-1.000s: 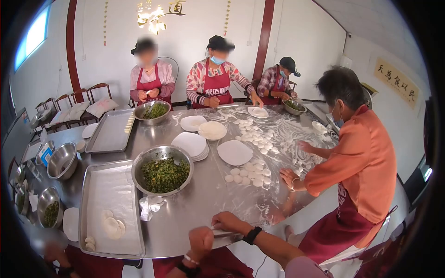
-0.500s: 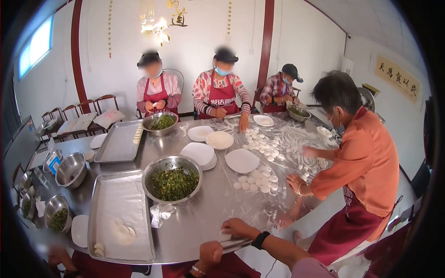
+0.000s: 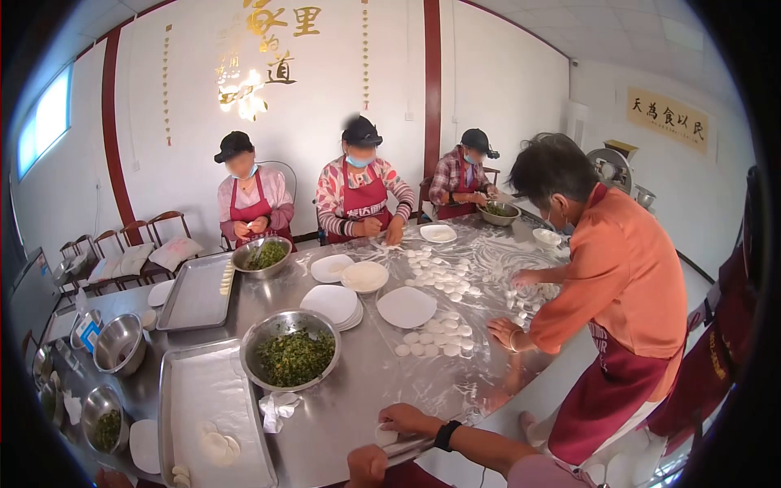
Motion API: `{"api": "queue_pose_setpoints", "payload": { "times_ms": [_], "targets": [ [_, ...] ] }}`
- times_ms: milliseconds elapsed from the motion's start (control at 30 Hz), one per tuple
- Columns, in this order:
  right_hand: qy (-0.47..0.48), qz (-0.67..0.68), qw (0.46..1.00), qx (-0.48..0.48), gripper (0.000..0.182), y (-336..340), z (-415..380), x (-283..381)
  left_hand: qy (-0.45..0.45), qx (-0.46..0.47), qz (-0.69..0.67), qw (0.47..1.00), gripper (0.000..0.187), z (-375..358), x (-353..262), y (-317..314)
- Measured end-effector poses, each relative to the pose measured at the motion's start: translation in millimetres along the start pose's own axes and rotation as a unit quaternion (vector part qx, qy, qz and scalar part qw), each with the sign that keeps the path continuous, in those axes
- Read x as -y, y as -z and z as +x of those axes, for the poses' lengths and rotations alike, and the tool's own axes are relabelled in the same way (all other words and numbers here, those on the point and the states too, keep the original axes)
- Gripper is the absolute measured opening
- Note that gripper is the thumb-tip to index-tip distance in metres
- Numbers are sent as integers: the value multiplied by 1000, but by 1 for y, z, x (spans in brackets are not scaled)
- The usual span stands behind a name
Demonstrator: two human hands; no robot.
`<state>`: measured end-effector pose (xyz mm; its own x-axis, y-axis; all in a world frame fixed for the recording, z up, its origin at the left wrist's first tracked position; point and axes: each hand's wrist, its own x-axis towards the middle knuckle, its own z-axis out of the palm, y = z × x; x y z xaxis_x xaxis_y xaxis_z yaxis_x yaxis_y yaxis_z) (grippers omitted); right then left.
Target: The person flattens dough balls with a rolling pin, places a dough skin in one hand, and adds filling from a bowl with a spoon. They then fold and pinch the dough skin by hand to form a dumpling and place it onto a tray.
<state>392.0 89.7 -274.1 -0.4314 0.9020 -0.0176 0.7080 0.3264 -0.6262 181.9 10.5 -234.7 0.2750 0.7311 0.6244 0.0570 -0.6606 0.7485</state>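
At the table's front edge, the fingers of my right hand (image 3: pixel 404 418) are pressed together on a round white dough wrapper (image 3: pixel 386 435). My left hand (image 3: pixel 368 464) is closed, low at the bottom edge, a little left of the wrapper; whether anything is inside it is hidden. A steel bowl (image 3: pixel 254 376) of chopped green filling (image 3: pixel 297 356) stands further back on the steel table (image 3: pixel 351 407). Beside it on the left lies a tray (image 3: pixel 167 407) with flat wrappers (image 3: pixel 220 447) and a few folded dumplings (image 3: pixel 181 474).
A person in orange (image 3: pixel 622 268) leans over the right side, hands near dough pieces (image 3: pixel 525 305). Three people sit across the table. Stacked plates (image 3: pixel 333 305), wrappers (image 3: pixel 439 337), a crumpled tissue (image 3: pixel 278 409), another tray (image 3: pixel 195 293) and several steel bowls stand around.
The view has tilted up and shifted right, so the table's things appear lower or further left. My right hand stays on the wrapper, and my left hand remains closed near it.
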Motion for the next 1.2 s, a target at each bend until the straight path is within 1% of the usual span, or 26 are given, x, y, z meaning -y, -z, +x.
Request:
{"api": "queue_pose_setpoints", "payload": {
  "times_ms": [67,167,233,267,333,367,433,467,533,567,633,667,700,767,833,867,933,967,1033,1067,1133,1167,1200],
  "targets": [
    [0,11,1000,-2,27,3,0,2,-90,-11,80,993,23,-7,-12,-4],
    [-9,-4,1000,8,25,12,-6,3,-7,-6,-9,1000,26,7,29,-2],
    [-13,-32,999,-2,24,9,2,-4,71,-46,-41,996,27,46,32,-2],
    [0,-41,998,-44,24,8,4,-6,91,-55,-50,993,27,58,33,-2],
    [-12,-2,998,-62,23,7,8,-5,129,-74,-68,986,27,71,35,-7],
    [-17,18,997,-72,23,7,10,-4,117,-69,-59,989,26,66,32,-8],
    [-25,-6,999,-43,23,8,6,11,94,-56,-35,993,25,46,19,-2],
    [-29,-17,999,-27,23,8,4,17,71,-33,-28,997,24,34,15,0],
    [-27,8,999,-31,24,4,3,16,30,10,-18,999,23,10,5,1],
    [-25,18,999,-33,24,4,2,15,15,14,-23,1000,23,6,2,0],
    [-20,29,999,-6,23,10,-2,12,-14,21,-31,999,22,3,-2,-1],
    [-18,35,999,8,23,12,-3,11,-5,-6,-26,1000,23,7,8,-3],
    [-25,13,1000,1,23,11,-1,9,5,-31,-20,999,23,14,23,-4],
    [-40,-31,999,-12,22,7,5,0,79,-58,-34,995,25,53,29,-3],
    [-65,-4,997,-33,21,6,13,0,121,-66,-61,989,27,73,37,-6],
    [-76,6,996,-45,21,12,16,4,114,-63,-65,989,26,68,36,-7],
    [-70,-6,997,-34,21,13,12,18,99,-56,-69,991,24,54,36,-5],
    [-66,-11,997,-29,21,12,12,25,79,-39,-56,995,23,45,31,-2],
    [-35,-22,998,-45,22,5,10,23,43,-3,-33,999,21,24,9,2],
    [-21,-26,998,-52,23,0,7,21,44,10,-35,998,20,15,1,2],
    [-10,33,998,-44,22,-1,7,10,40,35,-38,998,18,4,-8,1],
    [-6,62,997,-41,22,2,7,5,33,18,-31,999,18,6,-2,2],
    [-10,37,999,-21,22,7,6,7,27,1,-24,999,18,10,9,1]
  ]
}}
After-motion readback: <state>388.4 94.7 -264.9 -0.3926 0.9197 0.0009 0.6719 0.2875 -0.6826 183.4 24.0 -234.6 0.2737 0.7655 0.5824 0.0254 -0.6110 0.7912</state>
